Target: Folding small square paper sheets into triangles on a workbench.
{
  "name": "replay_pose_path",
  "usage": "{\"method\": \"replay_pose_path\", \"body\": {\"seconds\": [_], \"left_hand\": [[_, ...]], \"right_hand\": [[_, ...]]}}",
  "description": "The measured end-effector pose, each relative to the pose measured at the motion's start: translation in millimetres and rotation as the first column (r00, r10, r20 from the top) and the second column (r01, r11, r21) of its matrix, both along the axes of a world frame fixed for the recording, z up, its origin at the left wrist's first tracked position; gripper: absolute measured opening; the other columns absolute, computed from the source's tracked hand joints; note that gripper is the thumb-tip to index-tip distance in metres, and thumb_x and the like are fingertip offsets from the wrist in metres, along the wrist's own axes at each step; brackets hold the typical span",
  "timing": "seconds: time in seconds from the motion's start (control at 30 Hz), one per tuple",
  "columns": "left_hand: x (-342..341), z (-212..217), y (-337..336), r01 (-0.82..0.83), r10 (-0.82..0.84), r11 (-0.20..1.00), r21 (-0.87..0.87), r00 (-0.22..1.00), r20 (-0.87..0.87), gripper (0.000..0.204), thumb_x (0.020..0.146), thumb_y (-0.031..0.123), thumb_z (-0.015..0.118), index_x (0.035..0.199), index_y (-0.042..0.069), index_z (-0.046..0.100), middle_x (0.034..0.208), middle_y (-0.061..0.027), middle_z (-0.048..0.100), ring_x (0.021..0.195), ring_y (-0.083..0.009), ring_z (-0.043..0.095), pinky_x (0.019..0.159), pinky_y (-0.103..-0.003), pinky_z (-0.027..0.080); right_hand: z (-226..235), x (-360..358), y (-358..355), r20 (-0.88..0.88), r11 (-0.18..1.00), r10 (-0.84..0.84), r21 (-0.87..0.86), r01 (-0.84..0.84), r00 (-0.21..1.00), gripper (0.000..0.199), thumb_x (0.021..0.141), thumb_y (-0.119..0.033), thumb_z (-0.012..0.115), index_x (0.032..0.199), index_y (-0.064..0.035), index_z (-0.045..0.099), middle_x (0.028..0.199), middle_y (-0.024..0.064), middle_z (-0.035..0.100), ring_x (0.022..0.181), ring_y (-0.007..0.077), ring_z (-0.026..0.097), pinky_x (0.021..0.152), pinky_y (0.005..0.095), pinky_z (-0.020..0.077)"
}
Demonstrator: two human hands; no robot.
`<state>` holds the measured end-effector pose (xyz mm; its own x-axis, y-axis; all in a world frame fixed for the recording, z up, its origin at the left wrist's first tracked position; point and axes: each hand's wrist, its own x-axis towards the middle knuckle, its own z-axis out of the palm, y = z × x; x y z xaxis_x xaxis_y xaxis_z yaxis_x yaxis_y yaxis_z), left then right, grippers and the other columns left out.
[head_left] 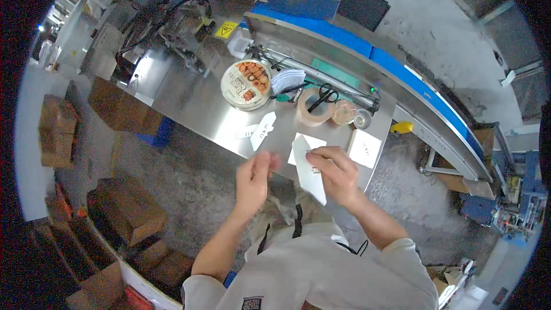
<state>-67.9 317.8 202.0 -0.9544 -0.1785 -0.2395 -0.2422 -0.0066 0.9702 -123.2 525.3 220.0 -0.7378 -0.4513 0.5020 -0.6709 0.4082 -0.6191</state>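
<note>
Right now your right hand (338, 173) pinches a white folded paper packet (308, 173) over the steel bench's (195, 103) near edge; your left hand (253, 179) hovers beside it, fingers loosely curled, empty. Round printed tin (245, 84) sits mid-bench.

On the tabletop (195, 103) a tin (245, 84) lies left of a tape roll (314, 111), scissors (322, 97) just behind the roll. Boxes (123, 206) sit on the floor, left.
</note>
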Motion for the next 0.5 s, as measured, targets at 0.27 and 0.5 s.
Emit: {"method": "replay_pose_path", "body": {"seconds": [0.27,0.5], "left_hand": [[5.4,-21.5,21.3,-0.147,0.002,0.831,0.537,0.965,0.262,0.030,0.096,0.031,0.064,0.102,0.003,0.069,0.084,-0.0001,0.066,0.075,-0.0068,0.058,0.066,-0.023,0.045],[8.2,-55.3,20.1,-0.326,0.201,0.839,0.436,0.930,0.308,0.024,0.093,0.028,0.069,0.093,0.004,0.072,0.074,0.0044,0.059,0.063,-0.0037,0.047,0.057,-0.020,0.036]], "right_hand": [[-28.9,12.0,-18.4,0.008,0.998,-0.051,-0.039,0.052,0.999,0.028,0.073,0.005,0.072,0.099,-0.0048,0.070,0.102,0.0131,0.064,0.087,0.0270,0.064,0.070,0.0345,0.0532],[-59.9,8.8,-21.9,0.879,0.967,0.193,-0.245,0.066,0.435,0.033,0.096,-0.019,0.062,0.123,0.0000,0.054,0.109,0.0076,0.065,0.100,0.0153,0.060,0.089,0.0293,0.0481]]}}
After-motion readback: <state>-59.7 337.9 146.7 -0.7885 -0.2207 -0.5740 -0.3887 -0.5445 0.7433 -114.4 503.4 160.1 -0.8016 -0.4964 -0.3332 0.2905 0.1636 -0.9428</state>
